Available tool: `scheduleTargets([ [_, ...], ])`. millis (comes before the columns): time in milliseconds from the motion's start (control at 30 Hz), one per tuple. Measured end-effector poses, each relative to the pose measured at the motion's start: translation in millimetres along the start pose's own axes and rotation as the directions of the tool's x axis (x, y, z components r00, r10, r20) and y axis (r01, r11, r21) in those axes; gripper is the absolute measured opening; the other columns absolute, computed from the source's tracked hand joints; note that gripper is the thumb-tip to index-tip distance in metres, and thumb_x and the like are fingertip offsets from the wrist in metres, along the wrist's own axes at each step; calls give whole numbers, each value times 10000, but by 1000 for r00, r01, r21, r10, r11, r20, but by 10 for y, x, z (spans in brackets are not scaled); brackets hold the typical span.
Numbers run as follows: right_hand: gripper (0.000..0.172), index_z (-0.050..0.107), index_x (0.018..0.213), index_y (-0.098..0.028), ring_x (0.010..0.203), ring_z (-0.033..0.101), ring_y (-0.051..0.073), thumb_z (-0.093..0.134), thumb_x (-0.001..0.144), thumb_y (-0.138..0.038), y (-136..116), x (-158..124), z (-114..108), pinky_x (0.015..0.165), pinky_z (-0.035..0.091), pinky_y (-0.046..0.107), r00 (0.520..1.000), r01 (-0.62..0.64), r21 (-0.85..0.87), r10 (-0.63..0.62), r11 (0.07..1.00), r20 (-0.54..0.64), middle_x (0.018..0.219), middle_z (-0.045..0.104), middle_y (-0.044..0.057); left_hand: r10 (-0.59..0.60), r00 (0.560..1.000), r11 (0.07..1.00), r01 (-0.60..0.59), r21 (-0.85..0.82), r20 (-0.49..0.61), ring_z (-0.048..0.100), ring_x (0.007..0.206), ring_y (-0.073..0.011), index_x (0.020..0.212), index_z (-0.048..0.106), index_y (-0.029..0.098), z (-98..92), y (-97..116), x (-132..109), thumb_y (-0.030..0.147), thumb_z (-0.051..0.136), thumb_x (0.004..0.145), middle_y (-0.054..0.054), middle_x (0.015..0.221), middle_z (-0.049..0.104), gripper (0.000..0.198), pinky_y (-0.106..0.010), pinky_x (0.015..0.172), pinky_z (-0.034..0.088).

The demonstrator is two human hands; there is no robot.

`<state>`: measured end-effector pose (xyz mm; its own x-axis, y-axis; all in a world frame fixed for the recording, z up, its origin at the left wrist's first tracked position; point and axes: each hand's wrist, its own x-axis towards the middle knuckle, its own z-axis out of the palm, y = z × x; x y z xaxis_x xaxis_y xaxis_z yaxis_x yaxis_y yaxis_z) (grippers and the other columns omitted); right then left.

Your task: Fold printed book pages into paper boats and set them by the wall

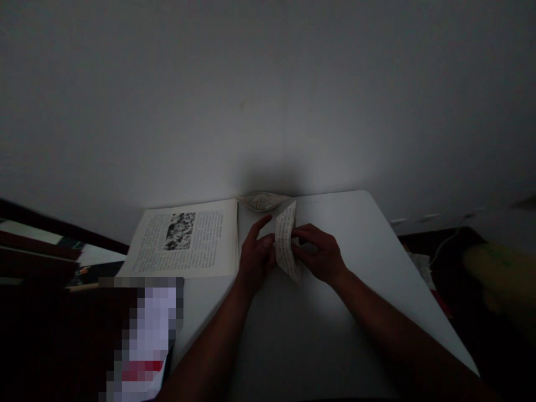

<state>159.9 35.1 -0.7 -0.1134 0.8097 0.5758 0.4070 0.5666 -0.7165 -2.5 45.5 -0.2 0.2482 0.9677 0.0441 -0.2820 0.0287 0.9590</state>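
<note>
A folded paper boat (286, 240) made from a printed page is held up on end above the table. My right hand (318, 251) pinches it from the right, thumb and fingers closed at its middle. On the other side, my left hand (259, 251) has its thumb or fingertips against the paper, with the index finger raised and apart; its lower fingers are curled and dark. Behind both hands, a second folded paper boat (263, 201) lies at the table's back edge by the wall.
An open book (180, 237) with a black-and-white picture lies at the table's left. A blurred-out screen-like object (148, 329) is at lower left. The white table (355, 223) meets the wall (268, 111). A yellowish object (498, 273) and a pale cable (446, 240) are off to the right.
</note>
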Motion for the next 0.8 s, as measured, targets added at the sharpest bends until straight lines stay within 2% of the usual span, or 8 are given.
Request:
scheduleTargets([
  [133,240,668,1015,-206,857,626,178,616,786,-255,8,-5,2,744,519,310,999,-15,-7,15,1000,50,939,652,71,-45,995,996,52,-74,85,308,343,-30,1332,348,222,-15,-24,-5,439,604,756,50,614,534,667,-168,334,230],
  [367,178,684,946,-226,869,632,188,588,807,-284,27,-20,23,759,521,327,998,10,-131,-1,991,68,938,671,66,-99,987,987,114,-110,129,345,379,-17,1334,334,222,-19,-7,-13,419,682,704,16,712,605,746,-147,359,238],
  [433,168,687,926,-225,851,631,189,578,814,-285,24,-16,28,753,519,332,998,40,-161,-30,986,62,924,680,65,-106,986,987,120,-105,127,423,417,-32,1336,322,214,-4,12,-19,397,706,684,-25,791,646,779,-149,385,283],
  [567,163,693,884,-211,809,627,191,546,820,-237,6,2,30,729,509,334,994,107,-192,-99,975,53,881,691,69,-116,987,989,125,-79,108,601,600,-123,1338,315,199,28,40,-28,332,733,665,-84,887,678,803,-196,499,427],
  [633,172,695,863,-209,792,623,188,528,820,-219,-2,7,30,719,502,329,993,118,-212,-109,970,55,862,693,68,-120,988,990,126,-64,100,626,636,-147,1336,319,193,35,41,-27,315,748,649,-96,910,683,819,-223,540,462],
  [800,171,691,867,-202,790,614,193,532,822,-246,2,1,37,718,489,335,989,143,-271,-127,952,79,850,689,70,-103,991,994,106,-34,83,635,613,-144,1325,346,195,30,25,-14,270,784,602,-102,926,690,848,-238,553,487],
])
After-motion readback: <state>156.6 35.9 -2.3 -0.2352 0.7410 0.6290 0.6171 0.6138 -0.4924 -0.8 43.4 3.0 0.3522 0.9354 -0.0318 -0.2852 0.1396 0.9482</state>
